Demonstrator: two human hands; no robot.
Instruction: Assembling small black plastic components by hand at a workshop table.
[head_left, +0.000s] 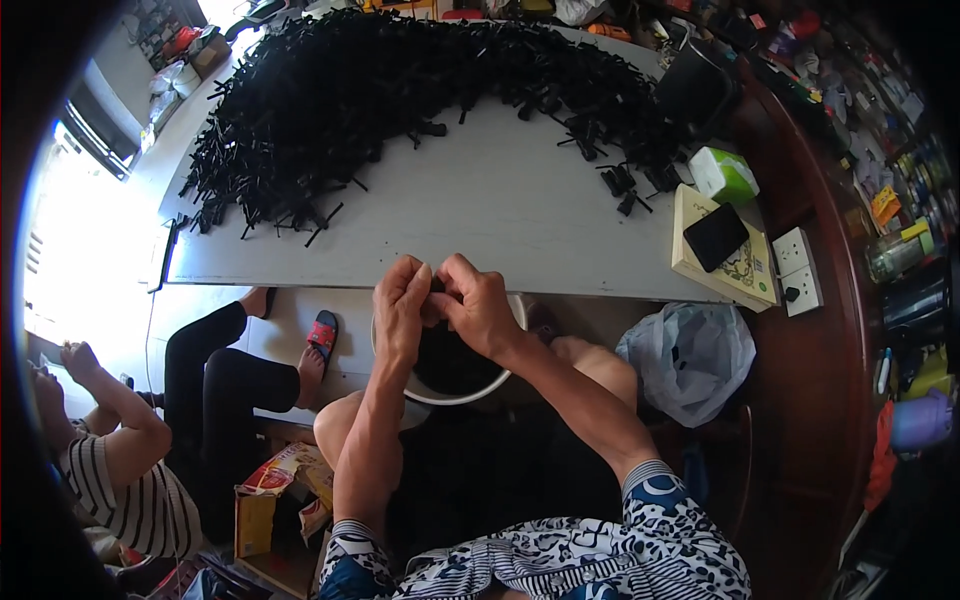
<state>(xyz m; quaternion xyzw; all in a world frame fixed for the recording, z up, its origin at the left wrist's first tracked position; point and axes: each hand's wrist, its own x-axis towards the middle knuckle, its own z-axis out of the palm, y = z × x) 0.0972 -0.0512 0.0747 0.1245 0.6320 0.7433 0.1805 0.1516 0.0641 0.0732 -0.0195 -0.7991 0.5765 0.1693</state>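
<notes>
My left hand (400, 308) and my right hand (480, 308) meet at the near edge of the table, fingertips pinched together. Between them a bit of a small black part (437, 287) shows; the fingers cover most of it. Right below the hands, between my knees, stands a white bucket (452, 401) with dark contents that I cannot make out singly. Across the far side of the grey table (430, 215) spreads a big heap of small black plastic parts (340, 100), some with thin stems. A few loose ones (622, 185) lie at the heap's right end.
At the table's right lie a book (690, 250) with a black phone (716, 238) on it, a tissue pack (724, 175) and a power strip (797, 270). A bag-lined bin (690, 365) stands below. Another person (130, 460) sits left, near an open carton (285, 510).
</notes>
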